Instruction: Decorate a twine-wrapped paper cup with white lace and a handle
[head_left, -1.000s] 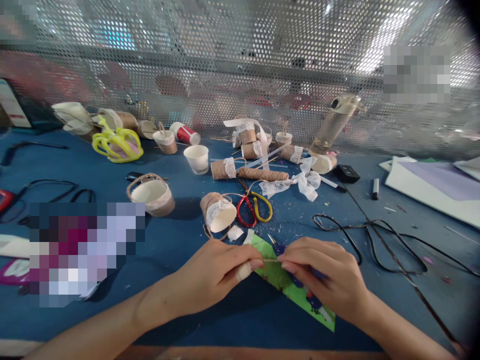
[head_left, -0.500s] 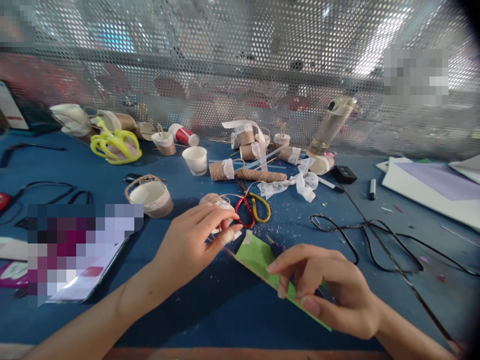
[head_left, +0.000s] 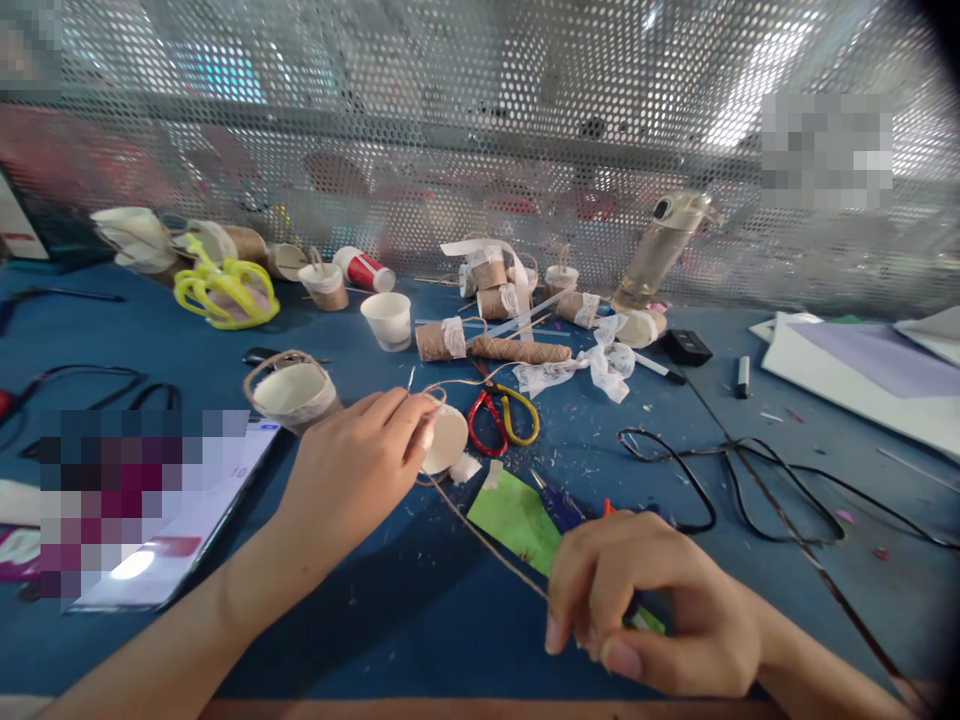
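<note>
My left hand (head_left: 367, 450) is closed around a small paper cup (head_left: 447, 442), tipped so that its round pale end faces right. A thin twine (head_left: 491, 550) runs taut from the cup down to my right hand (head_left: 645, 605), whose curled fingers are closed on it; the exact grip is hidden. Another strand (head_left: 480, 380) loops from the cup towards the twine spool (head_left: 521, 350). Under the taut strand lies a green paper piece (head_left: 517, 515). Scissors (head_left: 504, 415) with red and yellow handles rest just right of the cup.
A paper basket (head_left: 292, 395) and a phone (head_left: 202, 520) lie left. Behind are a white cup (head_left: 387, 322), a yellow crown-like piece (head_left: 225, 295), white lace (head_left: 600, 365) and a tilted bottle (head_left: 660, 250). Right are a black cable (head_left: 750, 450) and paper sheets (head_left: 862, 370).
My left hand has shifted left and turned, bringing the cup's round end into view. My right hand has moved slightly down, and the twine now stretches straight between both hands.
</note>
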